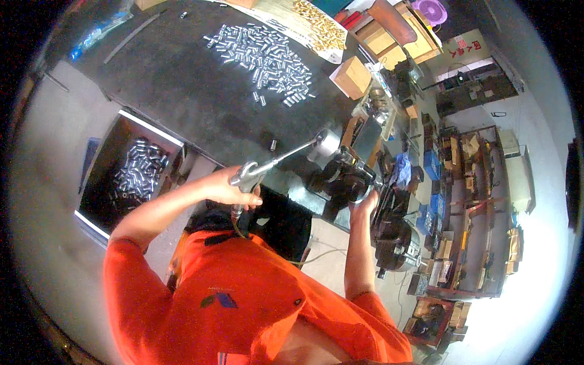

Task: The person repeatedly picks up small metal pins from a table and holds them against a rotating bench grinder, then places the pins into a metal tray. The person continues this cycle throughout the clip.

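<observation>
My left hand [224, 186] is closed around the grip of an air blow gun [246, 174], with a hose hanging below it. The gun's long thin nozzle reaches to the right, its tip at the face of a round silver chuck [327, 145] on a small bench lathe [347, 165]. My right hand [364, 204] is closed at the lathe's near right side, by a rounded metal part; the fingers are partly hidden, so what they grip is unclear. A single small metal cylinder [273, 145] stands on the dark tabletop [176, 79], left of the chuck.
Many silver cylinders [261, 61] lie spread across the far tabletop, with brass parts [319, 25] on paper behind. An open box [91, 204] at left holds more cylinders. Right of them stand a wooden block [353, 78], a dark motor [396, 244] and loaded shelves [477, 213].
</observation>
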A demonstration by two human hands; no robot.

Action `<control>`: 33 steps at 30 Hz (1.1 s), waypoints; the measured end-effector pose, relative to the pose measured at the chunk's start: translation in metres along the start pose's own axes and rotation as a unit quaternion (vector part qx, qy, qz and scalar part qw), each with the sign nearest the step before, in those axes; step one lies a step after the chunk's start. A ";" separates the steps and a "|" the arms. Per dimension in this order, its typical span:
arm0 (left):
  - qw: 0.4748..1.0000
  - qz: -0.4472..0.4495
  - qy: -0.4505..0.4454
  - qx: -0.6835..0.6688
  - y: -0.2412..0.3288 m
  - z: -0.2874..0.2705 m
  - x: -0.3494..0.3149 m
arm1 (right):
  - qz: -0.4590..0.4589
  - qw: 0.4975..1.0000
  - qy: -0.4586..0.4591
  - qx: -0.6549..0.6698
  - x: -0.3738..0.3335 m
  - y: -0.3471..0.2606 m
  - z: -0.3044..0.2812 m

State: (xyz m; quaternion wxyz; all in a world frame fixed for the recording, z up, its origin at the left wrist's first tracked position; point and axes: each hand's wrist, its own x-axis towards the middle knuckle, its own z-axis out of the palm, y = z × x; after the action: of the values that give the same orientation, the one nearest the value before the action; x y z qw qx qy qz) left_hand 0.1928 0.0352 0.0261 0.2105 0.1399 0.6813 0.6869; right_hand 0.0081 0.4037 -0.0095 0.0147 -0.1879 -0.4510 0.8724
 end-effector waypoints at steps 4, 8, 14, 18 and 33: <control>1.000 -0.004 -0.013 0.023 0.008 -0.002 0.002 | -0.126 0.973 0.022 -0.194 0.070 -0.031 -0.011; 1.000 -0.005 0.001 0.007 0.010 -0.002 -0.001 | -0.180 0.981 -0.009 -0.074 0.005 -0.061 0.062; 1.000 0.003 -0.012 0.004 -0.001 -0.003 0.002 | -0.184 0.970 -0.155 0.023 -0.075 -0.070 0.015; 0.997 0.036 0.041 0.060 -0.005 0.002 -0.001 | -0.266 0.940 -0.030 -0.209 -0.094 -0.042 -0.024; 0.925 0.048 0.062 0.373 -0.008 0.050 -0.019 | 0.070 0.714 -0.422 -0.554 -0.219 0.066 0.041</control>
State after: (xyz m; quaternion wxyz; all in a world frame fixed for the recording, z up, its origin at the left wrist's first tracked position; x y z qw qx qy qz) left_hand 0.2345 0.0699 0.0215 0.0679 0.1979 0.8923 0.4001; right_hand 0.2068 0.2903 0.0283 -0.3445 0.1942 -0.7987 0.4536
